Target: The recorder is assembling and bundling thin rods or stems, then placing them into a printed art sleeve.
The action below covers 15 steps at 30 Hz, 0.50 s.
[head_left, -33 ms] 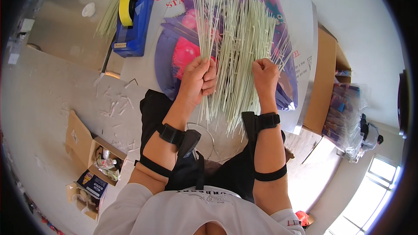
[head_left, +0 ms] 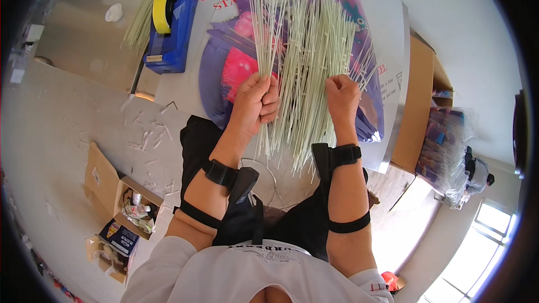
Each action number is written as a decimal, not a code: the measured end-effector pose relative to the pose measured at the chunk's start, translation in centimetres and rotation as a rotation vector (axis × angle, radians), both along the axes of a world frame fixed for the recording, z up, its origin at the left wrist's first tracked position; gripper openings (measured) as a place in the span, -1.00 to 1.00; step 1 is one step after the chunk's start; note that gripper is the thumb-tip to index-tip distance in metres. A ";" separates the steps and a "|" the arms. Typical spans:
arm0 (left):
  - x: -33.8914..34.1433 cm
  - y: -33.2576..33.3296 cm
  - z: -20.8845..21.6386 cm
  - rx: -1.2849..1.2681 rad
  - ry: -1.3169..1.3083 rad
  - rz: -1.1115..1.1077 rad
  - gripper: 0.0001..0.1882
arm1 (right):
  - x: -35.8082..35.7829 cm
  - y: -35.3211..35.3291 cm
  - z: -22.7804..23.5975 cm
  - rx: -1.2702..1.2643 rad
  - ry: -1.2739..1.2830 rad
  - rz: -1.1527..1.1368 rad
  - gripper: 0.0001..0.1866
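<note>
My left hand (head_left: 256,100) is closed around a small bunch of thin pale sticks (head_left: 265,33), which fan out upward and show below the fist too. To its right lies a large pile of the same pale sticks (head_left: 306,73) on a shiny purple and pink plastic sheet (head_left: 213,73). Over the right side of the pile, my right hand (head_left: 343,96) is closed with its fingers curled in. What that hand holds, if anything, cannot be made out.
A blue tape dispenser (head_left: 182,28) with a yellow roll stands left of the sheet, beside more pale sticks (head_left: 137,33). Cardboard boxes sit at the right (head_left: 414,106) and on the floor lower left (head_left: 104,185). White scraps (head_left: 147,139) litter the floor.
</note>
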State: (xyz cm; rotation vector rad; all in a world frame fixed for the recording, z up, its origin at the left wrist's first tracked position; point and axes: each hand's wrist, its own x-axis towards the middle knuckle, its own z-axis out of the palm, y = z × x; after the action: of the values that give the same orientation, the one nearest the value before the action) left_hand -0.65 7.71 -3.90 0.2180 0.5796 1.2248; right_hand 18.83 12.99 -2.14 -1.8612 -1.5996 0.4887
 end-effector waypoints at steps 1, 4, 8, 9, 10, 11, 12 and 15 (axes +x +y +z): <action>0.0 0.0 0.0 -0.003 0.000 -0.007 -0.82 | 0.1 0.2 -0.1 0.045 -0.040 -0.004 -0.87; 0.1 0.1 0.2 -0.013 0.000 -0.007 -0.82 | 0.9 0.5 0.5 0.084 -0.151 0.005 -0.84; 0.0 0.1 0.0 -0.024 0.026 -0.009 -0.81 | 1.3 0.8 0.5 0.100 -0.416 -0.047 -0.71; 0.0 0.0 0.1 -0.020 0.039 -0.010 -0.81 | 1.4 0.8 0.3 0.098 -0.413 -0.050 -0.71; 0.0 0.0 0.1 -0.016 0.054 -0.012 -0.81 | 1.6 0.9 -0.1 0.142 -0.458 -0.103 -0.69; 0.1 0.0 0.0 -0.017 0.055 -0.017 -0.81 | 1.9 1.0 -0.4 0.186 -0.506 -0.158 -0.66; 0.1 0.0 -0.1 -0.009 0.048 -0.017 -0.81 | 2.4 1.1 -0.8 0.184 -0.505 -0.163 -0.66; 0.2 0.0 -0.1 0.005 0.054 -0.017 -0.81 | 3.5 1.3 -1.6 0.015 -0.478 -0.013 -0.70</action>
State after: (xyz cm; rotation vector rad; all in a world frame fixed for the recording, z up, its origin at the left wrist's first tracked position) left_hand -0.44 7.76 -4.01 0.2608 0.6204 1.2075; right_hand 22.34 14.28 -3.72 -2.0808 -1.8793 0.0186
